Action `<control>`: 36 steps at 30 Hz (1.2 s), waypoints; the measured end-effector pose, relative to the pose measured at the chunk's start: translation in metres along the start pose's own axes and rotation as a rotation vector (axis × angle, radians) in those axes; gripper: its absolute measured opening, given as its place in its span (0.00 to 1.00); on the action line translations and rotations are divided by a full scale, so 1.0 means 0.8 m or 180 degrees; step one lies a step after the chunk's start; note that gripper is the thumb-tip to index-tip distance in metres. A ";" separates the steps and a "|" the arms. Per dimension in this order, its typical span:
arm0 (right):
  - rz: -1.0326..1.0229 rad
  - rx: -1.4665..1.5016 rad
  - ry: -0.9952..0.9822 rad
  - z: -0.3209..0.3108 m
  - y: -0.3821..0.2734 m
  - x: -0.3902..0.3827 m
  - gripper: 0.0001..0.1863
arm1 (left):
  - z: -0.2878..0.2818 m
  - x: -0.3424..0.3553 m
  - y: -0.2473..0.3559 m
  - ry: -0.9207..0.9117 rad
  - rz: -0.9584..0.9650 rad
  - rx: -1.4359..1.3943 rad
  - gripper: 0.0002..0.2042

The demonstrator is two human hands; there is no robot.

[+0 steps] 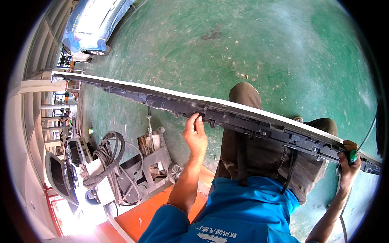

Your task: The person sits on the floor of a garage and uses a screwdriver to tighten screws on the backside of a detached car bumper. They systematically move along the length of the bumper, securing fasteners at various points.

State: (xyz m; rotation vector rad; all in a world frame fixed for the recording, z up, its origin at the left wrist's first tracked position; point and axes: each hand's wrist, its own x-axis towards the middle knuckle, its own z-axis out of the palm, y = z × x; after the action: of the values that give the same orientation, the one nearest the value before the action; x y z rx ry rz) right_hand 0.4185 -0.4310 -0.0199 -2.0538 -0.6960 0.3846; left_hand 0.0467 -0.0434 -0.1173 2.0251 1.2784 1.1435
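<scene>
A long car trim panel, white along its outer edge and black with clips and ribs on the inner side, slants across my lap from far left to near right. At the middle of its lower edge my left hand has thumb and fingers pinched together on the black side; whether a small clip is between them is hidden. Near the right end, my right hand is closed around the panel. A green handle-like piece with a thin dark line running up from it sits in or against that hand; its kind is unclear.
To the left stands a grey wheeled cart with a coiled hose beside it. A car under blue and white sheeting is at the upper left. Green floor spreads ahead; an orange surface lies at lower left.
</scene>
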 end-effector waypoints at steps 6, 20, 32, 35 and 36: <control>0.0000 0.0000 0.0055 0.000 0.004 -0.003 0.13 | 0.003 -0.006 -0.003 0.0094 0.0012 0.0051 0.07; 0.0220 0.0082 0.0018 0.001 0.001 -0.002 0.15 | -0.011 0.017 0.017 -0.0166 0.0781 0.0704 0.08; 0.0321 0.0176 -0.0089 -0.006 0.007 -0.003 0.16 | -0.013 0.008 0.006 -0.0194 0.0557 0.0398 0.10; 0.0180 0.0102 -0.0073 -0.005 0.010 -0.003 0.16 | -0.009 0.009 0.007 -0.0114 0.0572 0.0428 0.09; 0.0132 0.0070 -0.0071 -0.005 0.010 -0.002 0.16 | -0.007 0.009 0.008 -0.0092 0.0557 0.0443 0.09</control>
State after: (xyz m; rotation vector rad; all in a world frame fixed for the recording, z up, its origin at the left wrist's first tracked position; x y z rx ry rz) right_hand 0.4219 -0.4382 -0.0240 -2.0485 -0.6606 0.4378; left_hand 0.0462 -0.0397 -0.1067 2.2854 1.2163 1.1248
